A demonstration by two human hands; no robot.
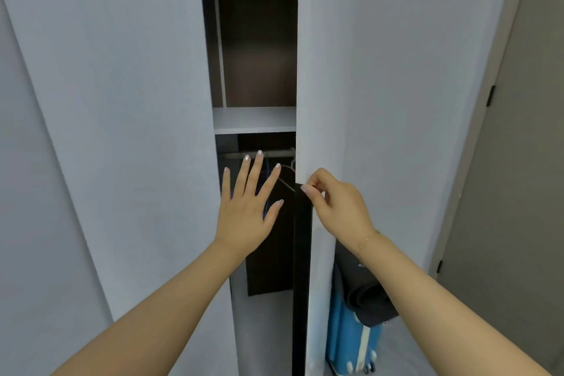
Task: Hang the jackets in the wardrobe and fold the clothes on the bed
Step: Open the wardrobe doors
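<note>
While left hand (247,217) splays, right hand (332,204) pinches door edge (302,223).

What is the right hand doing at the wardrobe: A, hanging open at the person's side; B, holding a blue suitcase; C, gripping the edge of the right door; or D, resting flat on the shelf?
C: the right hand has its fingers curled round the dark edge of the right door, while the left hand is spread open in front of the gap.
</note>
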